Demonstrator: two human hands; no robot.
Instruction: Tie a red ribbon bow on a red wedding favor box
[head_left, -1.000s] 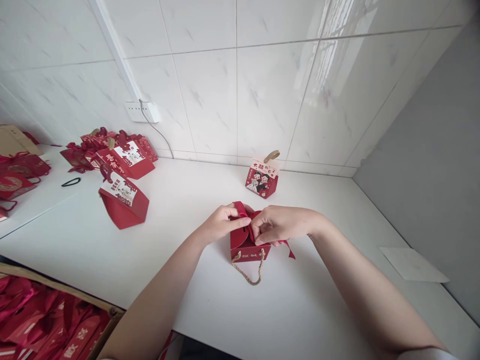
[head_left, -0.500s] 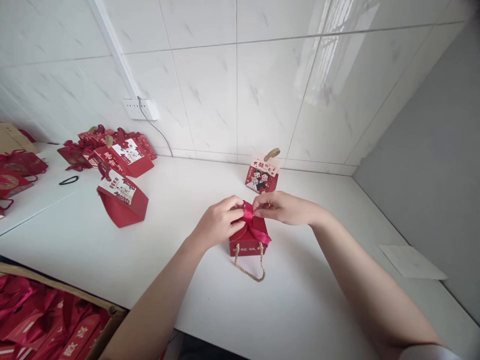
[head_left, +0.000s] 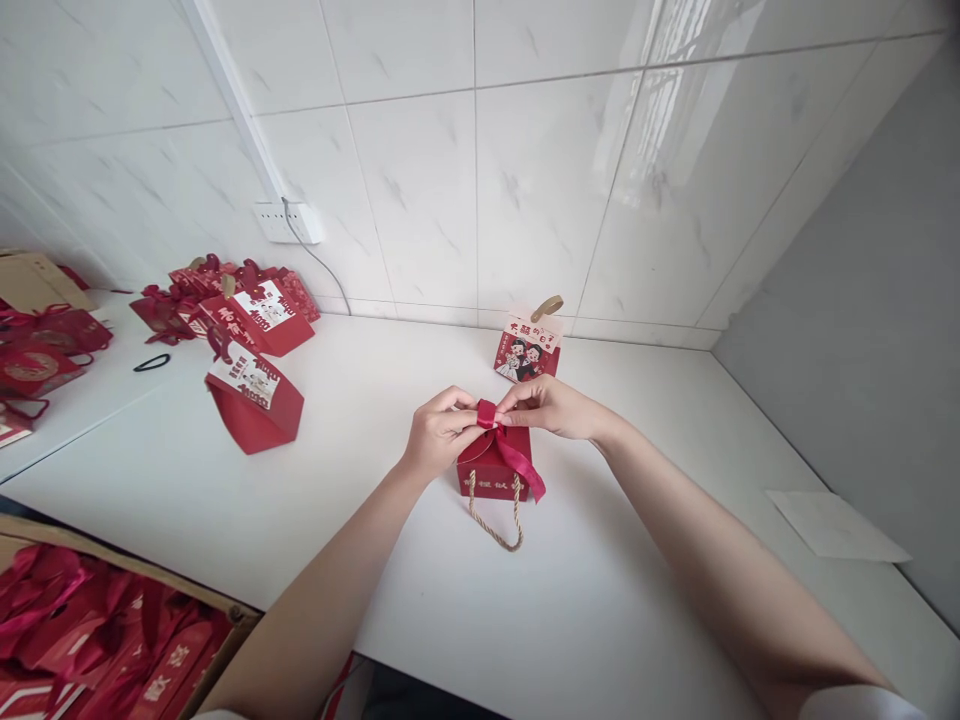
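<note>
A small red gift box [head_left: 491,478] stands on the white table, its twisted gold rope handle [head_left: 496,538] hanging down toward me. On its top is a shiny red ribbon [head_left: 519,462], with one tail draped over the front right corner. My left hand [head_left: 442,432] pinches the ribbon from the left side, fingers curled. From the right, my right hand [head_left: 551,405] pinches the ribbon between thumb and fingertips, close to the left fingertips. Just behind stands a red box with a printed couple [head_left: 527,350] and a gold loop.
Left of my hands are a red pointed box [head_left: 259,405] and a cluster of red boxes [head_left: 270,318]. A black loop [head_left: 152,363] lies farther left. An open carton [head_left: 244,622] of red boxes and ribbons sits at lower left. White paper [head_left: 836,525] lies at right.
My hands have drawn closer together above the box, gathering the ribbon into a tighter loop. The view has shifted slightly, and the ribbon tail hangs lower at the front right.
</note>
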